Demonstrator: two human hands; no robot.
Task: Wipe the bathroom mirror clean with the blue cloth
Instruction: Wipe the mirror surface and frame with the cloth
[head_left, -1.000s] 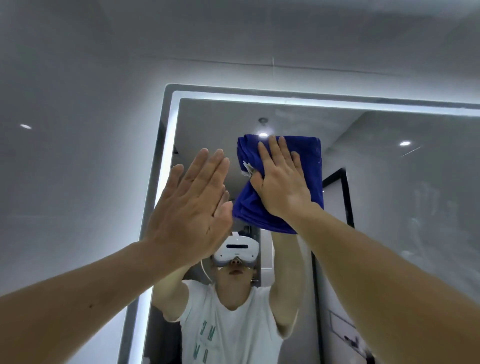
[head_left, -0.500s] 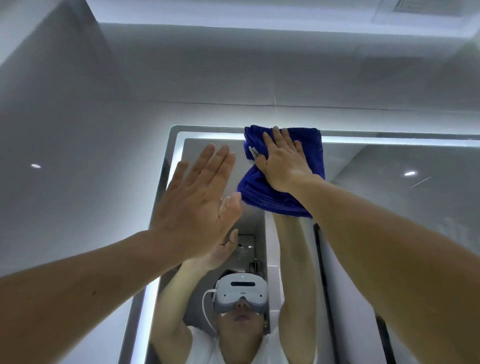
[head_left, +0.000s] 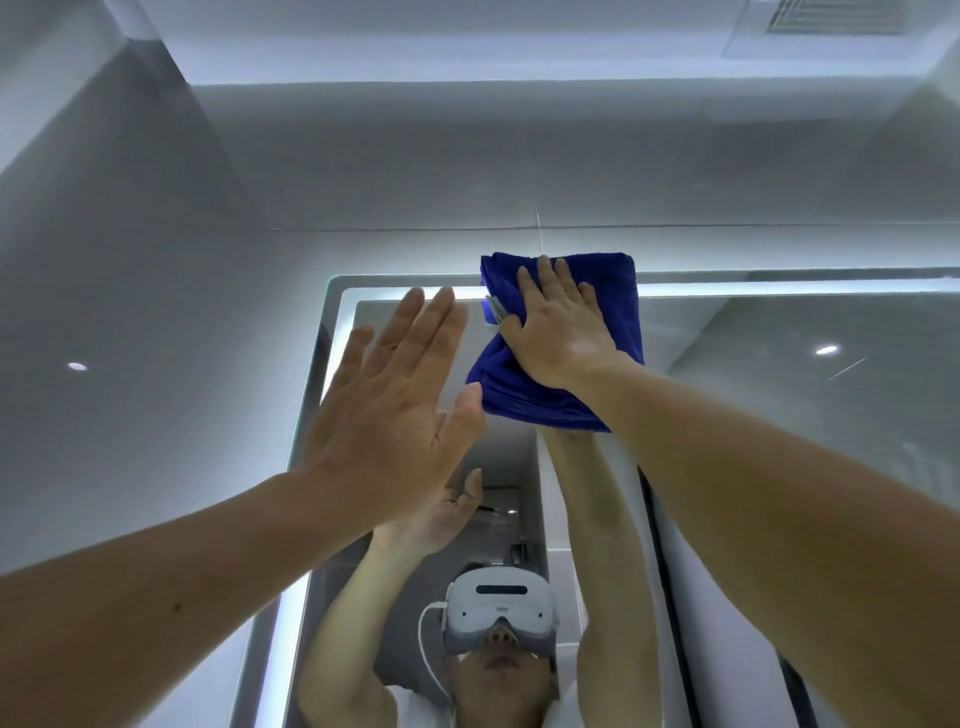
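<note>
Two spread hands: left hand (head_left: 389, 400) free, right hand (head_left: 563, 338) pressing vertically-long cloth (head_left: 618, 306) onto mirror (head_left: 779, 374).

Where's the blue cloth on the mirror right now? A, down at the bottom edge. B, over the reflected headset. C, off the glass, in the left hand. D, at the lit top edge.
D: the right hand presses the blue cloth flat across the lit top edge of the mirror, while the left hand holds nothing.
</note>
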